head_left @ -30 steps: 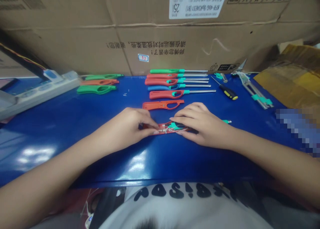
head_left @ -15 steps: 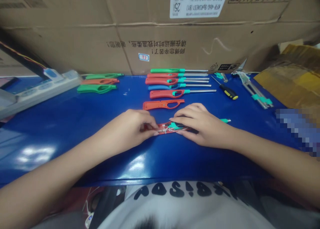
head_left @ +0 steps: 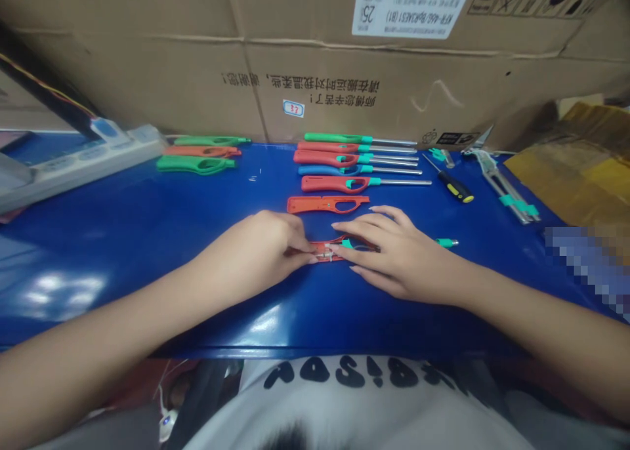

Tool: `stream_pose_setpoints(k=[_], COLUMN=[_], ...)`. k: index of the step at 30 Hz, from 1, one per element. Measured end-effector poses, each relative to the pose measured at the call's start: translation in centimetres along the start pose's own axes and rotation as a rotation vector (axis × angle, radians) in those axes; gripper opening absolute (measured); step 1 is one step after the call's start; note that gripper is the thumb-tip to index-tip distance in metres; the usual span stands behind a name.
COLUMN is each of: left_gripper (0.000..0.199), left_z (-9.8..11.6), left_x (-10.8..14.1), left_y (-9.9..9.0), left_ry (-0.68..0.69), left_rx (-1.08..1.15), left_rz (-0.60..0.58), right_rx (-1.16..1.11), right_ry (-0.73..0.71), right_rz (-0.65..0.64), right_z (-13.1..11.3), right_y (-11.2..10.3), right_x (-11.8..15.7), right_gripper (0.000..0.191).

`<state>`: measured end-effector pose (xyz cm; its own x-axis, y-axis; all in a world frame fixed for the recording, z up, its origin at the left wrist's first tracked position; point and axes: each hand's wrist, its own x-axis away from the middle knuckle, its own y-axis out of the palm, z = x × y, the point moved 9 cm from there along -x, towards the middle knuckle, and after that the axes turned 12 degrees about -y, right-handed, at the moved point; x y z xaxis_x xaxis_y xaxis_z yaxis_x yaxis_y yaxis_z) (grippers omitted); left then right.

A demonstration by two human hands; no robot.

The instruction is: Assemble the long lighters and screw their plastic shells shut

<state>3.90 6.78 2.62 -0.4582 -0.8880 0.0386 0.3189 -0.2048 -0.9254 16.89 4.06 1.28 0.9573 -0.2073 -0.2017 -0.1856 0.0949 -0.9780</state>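
Note:
A half-built gas lighter (head_left: 323, 253) lies on the blue table between my hands, its red half casing facing up with thin wires and white parts inside. My left hand (head_left: 275, 243) pinches the casing's left end between thumb and fingers. Over the middle of the lighter, my right hand (head_left: 396, 253) has its fingers spread, the index fingertip touching the inner parts. The hand hides much of the right half; a teal tip (head_left: 447, 243) sticks out beyond it. Just behind lies a loose orange-red casing half (head_left: 328, 204), its inside showing.
Several lighters with metal tubes, including a red one (head_left: 335, 184), lie in a row at the back. Casing halves, one green (head_left: 195, 165), sit left beside a power strip (head_left: 83, 164). A screwdriver (head_left: 455, 187) and metal tubes (head_left: 514, 201) lie right. A cardboard box (head_left: 305, 60) stands behind.
My right hand's fingers have spread, with the index fingertip shifting left onto the inner parts. My left hand keeps its pinch on the casing end. The camera view has shifted slightly.

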Motion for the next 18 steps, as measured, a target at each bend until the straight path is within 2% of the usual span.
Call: stream_pose_setpoints(k=[3,9,18], left_gripper=[0.015,0.016,0.022], left_z=[-0.1,-0.4,0.3], left_x=[0.0,0.1,0.4], left_y=[0.2,0.3,0.6], left_ry=[-0.008,-0.020,-0.012], left_rx=[-0.009,-0.032,-0.083], left_rz=[-0.003,0.017,0.029], right_rx=[0.056,-0.010,0.008], right_ry=[-0.023,0.001,-0.037], right_rz=[-0.008,-0.016,0.002], right_z=[-0.6,-1.0,-2.2], right_y=[-0.1,0.3,0.0], right_x=[-0.2,-0.5,-1.4], right_gripper=[0.036,0.041,0.036])
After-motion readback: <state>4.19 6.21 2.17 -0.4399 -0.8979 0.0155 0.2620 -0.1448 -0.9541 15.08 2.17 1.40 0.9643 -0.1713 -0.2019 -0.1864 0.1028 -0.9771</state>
